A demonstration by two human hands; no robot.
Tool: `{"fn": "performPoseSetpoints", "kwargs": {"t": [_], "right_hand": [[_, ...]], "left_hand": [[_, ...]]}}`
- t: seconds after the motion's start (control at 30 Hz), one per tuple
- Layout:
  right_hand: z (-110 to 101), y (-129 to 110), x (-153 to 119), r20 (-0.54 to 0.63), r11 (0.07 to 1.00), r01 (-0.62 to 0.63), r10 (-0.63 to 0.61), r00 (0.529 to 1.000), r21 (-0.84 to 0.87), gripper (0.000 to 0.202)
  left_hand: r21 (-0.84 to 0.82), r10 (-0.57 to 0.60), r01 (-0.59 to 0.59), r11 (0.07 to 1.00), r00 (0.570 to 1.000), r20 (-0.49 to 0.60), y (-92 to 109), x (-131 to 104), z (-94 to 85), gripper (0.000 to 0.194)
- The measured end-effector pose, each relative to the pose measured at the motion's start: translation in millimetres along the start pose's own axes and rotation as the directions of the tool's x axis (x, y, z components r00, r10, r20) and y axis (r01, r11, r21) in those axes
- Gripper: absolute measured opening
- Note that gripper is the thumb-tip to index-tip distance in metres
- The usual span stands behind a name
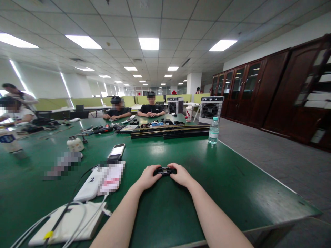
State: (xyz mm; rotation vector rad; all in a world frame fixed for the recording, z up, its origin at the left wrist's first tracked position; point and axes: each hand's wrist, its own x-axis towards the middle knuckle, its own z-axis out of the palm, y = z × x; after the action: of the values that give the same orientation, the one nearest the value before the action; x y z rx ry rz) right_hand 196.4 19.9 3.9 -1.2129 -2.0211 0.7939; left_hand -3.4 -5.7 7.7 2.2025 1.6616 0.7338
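Note:
A small black device (164, 171) with a lighter middle part lies low over the green table (160, 213), right in front of me. Its exact kind is too small to make out. My left hand (149, 177) grips the left end, thumb on the near side and fingers curled over the far side. On the other end, my right hand (181, 175) holds it the same way. The fingers cover both ends of the device. Whether it touches the tabletop, I cannot tell.
Left of my arms are a phone (117, 151), a white power bank (85, 187), and a white slab (69, 224) with cables. A water bottle (213, 131) stands near the right edge. Black bars (186, 132) and assorted parts lie farther back. Several people sit or stand around.

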Motion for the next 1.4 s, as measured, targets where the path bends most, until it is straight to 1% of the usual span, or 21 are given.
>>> {"fn": "performPoseSetpoints", "kwargs": {"t": [0.47,0.8,1.0,1.2,1.4], "right_hand": [[-0.3,-5.0,-1.4,-0.014,0.999,-0.046,0.046,0.999,-0.004,0.043],[1.4,-2.1,-0.2,-0.019,0.999,-0.038,0.039,0.999,0.018,0.041],[2.4,0.6,1.0,-0.02,0.999,-0.026,0.027,0.999,0.025,0.04],[1.4,-1.1,0.5,-0.028,0.999,-0.029,0.03,0.999,0.018,0.038],[-0.2,-3.0,0.1,-0.039,0.999,-0.04,0.04,0.998,-0.002,0.039]], "left_hand": [[0.023,-0.014,0.014,1.0,1.0,0.019,0.9,0.0,0.1,0.044],[0.02,0.036,-0.036,0.999,0.999,0.002,-1.5,0.8,1.0,0.035],[0.028,0.047,-0.047,0.998,0.999,0.004,-1.3,0.9,1.0,0.035],[0.023,0.016,-0.016,1.0,1.0,-0.002,-1.3,0.7,1.8,0.039],[-0.001,-0.019,0.019,1.0,1.0,-0.013,-3.2,5.3,3.8,0.039]]}}
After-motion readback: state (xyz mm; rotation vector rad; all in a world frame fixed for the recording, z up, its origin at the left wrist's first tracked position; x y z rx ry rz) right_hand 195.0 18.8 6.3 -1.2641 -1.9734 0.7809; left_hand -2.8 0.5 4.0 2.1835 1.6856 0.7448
